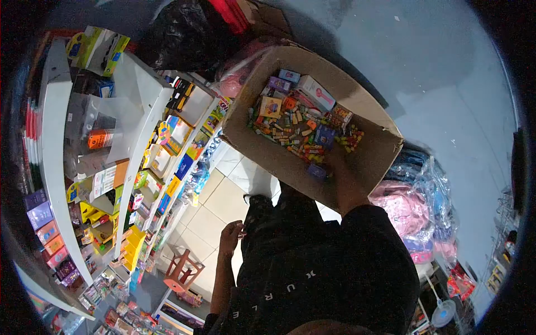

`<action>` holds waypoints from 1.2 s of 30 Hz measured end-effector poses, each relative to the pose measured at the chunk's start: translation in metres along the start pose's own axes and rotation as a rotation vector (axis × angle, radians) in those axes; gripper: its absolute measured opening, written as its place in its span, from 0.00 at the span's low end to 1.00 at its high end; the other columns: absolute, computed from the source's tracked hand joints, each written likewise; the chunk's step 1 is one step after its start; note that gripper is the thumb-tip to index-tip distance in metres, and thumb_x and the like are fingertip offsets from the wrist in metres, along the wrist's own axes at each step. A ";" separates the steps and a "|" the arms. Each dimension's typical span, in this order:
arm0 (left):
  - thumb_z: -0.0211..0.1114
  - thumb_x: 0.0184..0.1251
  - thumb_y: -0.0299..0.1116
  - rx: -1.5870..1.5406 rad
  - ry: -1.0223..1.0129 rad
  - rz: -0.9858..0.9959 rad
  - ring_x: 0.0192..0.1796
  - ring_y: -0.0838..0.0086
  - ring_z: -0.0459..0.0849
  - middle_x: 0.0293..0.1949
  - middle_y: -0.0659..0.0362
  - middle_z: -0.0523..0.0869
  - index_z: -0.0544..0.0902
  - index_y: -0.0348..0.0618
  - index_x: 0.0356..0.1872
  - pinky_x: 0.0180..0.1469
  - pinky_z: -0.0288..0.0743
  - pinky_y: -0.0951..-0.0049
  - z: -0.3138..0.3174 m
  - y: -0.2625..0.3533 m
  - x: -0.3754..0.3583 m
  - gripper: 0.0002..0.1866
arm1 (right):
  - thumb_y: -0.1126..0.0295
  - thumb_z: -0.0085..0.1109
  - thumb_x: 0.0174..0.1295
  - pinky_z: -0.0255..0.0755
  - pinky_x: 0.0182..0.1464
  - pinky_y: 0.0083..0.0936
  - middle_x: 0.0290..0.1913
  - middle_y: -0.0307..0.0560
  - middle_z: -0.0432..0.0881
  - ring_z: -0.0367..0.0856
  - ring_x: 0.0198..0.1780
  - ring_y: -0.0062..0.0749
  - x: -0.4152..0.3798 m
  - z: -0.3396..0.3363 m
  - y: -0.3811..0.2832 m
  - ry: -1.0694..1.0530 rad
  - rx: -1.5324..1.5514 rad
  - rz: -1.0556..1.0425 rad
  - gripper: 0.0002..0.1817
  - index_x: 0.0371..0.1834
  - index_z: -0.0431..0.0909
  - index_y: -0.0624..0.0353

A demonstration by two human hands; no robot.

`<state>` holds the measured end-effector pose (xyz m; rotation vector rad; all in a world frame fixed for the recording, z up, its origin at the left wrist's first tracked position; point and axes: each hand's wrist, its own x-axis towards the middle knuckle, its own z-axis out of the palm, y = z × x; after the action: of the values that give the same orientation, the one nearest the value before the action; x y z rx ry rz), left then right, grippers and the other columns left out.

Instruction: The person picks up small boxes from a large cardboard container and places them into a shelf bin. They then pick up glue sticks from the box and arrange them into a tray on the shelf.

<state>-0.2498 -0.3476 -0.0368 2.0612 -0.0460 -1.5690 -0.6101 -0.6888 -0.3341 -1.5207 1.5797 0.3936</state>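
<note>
Inside the cardboard box [245,142], I saw the right hand [336,163] beside the small packets [312,149], its grip too dark to tell; the left hand [230,237] hung outside, loosely curled, contents unclear.

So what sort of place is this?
Probably a small shop, perhaps one selling stationery or toys: white shelves are lined with colourful packets, a cardboard box holds loose small goods, and pink items sit in clear plastic.

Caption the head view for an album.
Right hand reaches into an open brown cardboard box of small colourful items beside packed white shelves.
</note>
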 end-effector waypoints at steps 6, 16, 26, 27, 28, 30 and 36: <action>0.61 0.71 0.46 -0.021 -0.005 -0.010 0.39 0.72 0.86 0.45 0.55 0.86 0.78 0.39 0.56 0.44 0.78 0.71 -0.002 -0.007 -0.007 0.23 | 0.50 0.59 0.64 0.70 0.62 0.47 0.64 0.58 0.72 0.73 0.62 0.52 -0.043 0.013 -0.022 0.065 0.024 0.092 0.35 0.69 0.66 0.59; 0.60 0.72 0.41 -0.079 0.016 0.000 0.34 0.77 0.84 0.38 0.59 0.86 0.79 0.35 0.53 0.38 0.77 0.77 0.001 -0.018 -0.015 0.19 | 0.53 0.62 0.62 0.69 0.63 0.47 0.63 0.57 0.72 0.73 0.63 0.49 -0.046 -0.012 -0.039 -0.282 -0.237 -0.039 0.32 0.65 0.69 0.59; 0.61 0.72 0.38 -0.119 0.006 -0.023 0.33 0.78 0.82 0.35 0.61 0.84 0.80 0.36 0.50 0.36 0.75 0.77 0.005 -0.032 -0.019 0.16 | 0.56 0.63 0.62 0.70 0.61 0.45 0.59 0.56 0.74 0.73 0.61 0.47 -0.028 -0.014 -0.060 -0.170 -0.209 -0.116 0.27 0.60 0.73 0.59; 0.61 0.72 0.38 -0.107 -0.001 -0.009 0.32 0.79 0.82 0.34 0.62 0.84 0.80 0.36 0.49 0.35 0.75 0.77 0.005 -0.034 -0.022 0.16 | 0.57 0.63 0.62 0.70 0.61 0.45 0.59 0.56 0.74 0.74 0.61 0.47 -0.025 -0.013 -0.063 -0.161 -0.211 -0.131 0.26 0.60 0.73 0.59; 0.61 0.72 0.38 -0.100 -0.002 0.009 0.32 0.79 0.81 0.34 0.62 0.84 0.80 0.36 0.49 0.35 0.75 0.77 0.005 -0.035 -0.024 0.15 | 0.57 0.63 0.62 0.70 0.61 0.45 0.59 0.56 0.74 0.74 0.61 0.47 -0.023 -0.010 -0.066 -0.151 -0.215 -0.143 0.26 0.59 0.74 0.59; 0.61 0.72 0.38 -0.027 0.005 -0.010 0.33 0.80 0.81 0.34 0.62 0.84 0.81 0.36 0.48 0.36 0.75 0.77 0.000 -0.045 -0.023 0.15 | 0.58 0.63 0.62 0.70 0.60 0.45 0.58 0.55 0.74 0.74 0.60 0.47 -0.018 -0.007 -0.066 -0.147 -0.230 -0.182 0.25 0.58 0.75 0.60; 0.63 0.70 0.41 -0.080 0.068 0.087 0.36 0.76 0.82 0.35 0.61 0.85 0.82 0.36 0.48 0.41 0.77 0.73 -0.004 -0.056 -0.030 0.17 | 0.60 0.63 0.62 0.71 0.60 0.44 0.56 0.54 0.75 0.74 0.59 0.46 -0.035 -0.023 -0.089 -0.153 -0.278 -0.251 0.22 0.55 0.77 0.60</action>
<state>-0.2718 -0.2876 -0.0337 2.0214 -0.0473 -1.4251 -0.5415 -0.7015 -0.2644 -1.8291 1.2349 0.5890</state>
